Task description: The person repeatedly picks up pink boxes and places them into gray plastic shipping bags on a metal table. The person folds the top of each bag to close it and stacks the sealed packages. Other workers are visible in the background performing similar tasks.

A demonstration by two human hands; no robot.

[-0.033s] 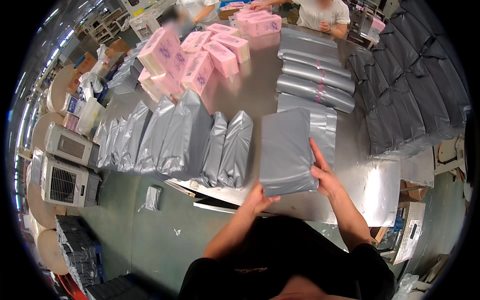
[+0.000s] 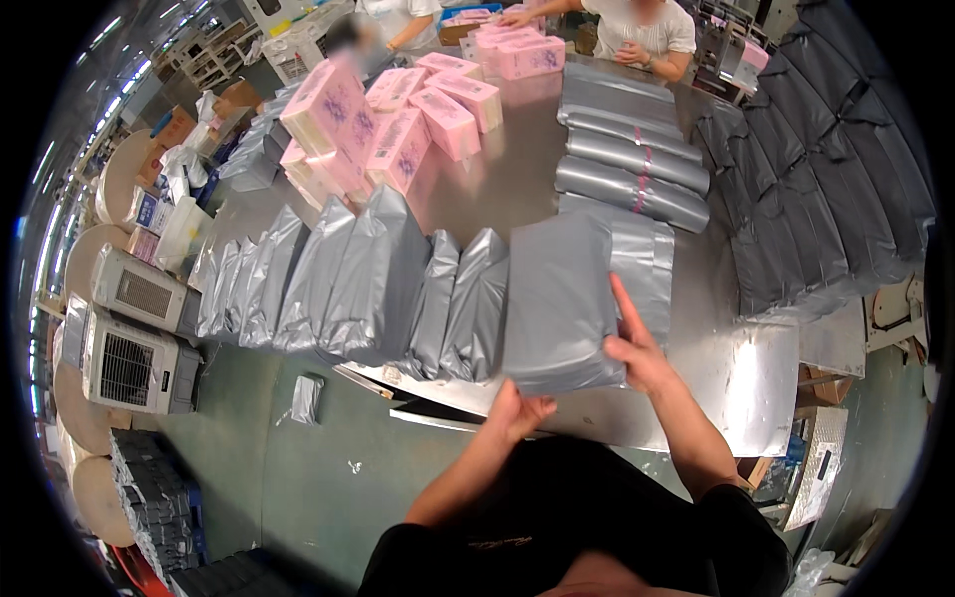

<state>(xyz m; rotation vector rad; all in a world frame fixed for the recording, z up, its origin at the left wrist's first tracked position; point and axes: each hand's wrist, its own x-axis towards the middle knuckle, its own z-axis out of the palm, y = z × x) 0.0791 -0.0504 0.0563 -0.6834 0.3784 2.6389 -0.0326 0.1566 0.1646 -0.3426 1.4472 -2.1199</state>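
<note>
A grey plastic-wrapped package (image 2: 559,298) stands between my two hands near the table's front edge. My left hand (image 2: 515,410) grips its lower left corner, with part of the fingers hidden. On the right side, my right hand (image 2: 635,343) presses with thumb and fingers against the plastic. Close on the left is a row of similar grey wrapped packages (image 2: 373,279), set upright side by side. Behind the held package lie flat grey plastic bags (image 2: 642,259), partly covered by it.
Pink packs (image 2: 398,144) are piled on the metal table (image 2: 512,189). Rolled grey bag bundles (image 2: 632,184) lie at the back right, and dark wrapped packages (image 2: 826,179) are stacked at far right. Two people work across the table. A small grey packet (image 2: 307,398) lies on the floor.
The held package has shifted slightly left, closer to the row of wrapped packages. Both hands have moved along with it and keep their hold.
</note>
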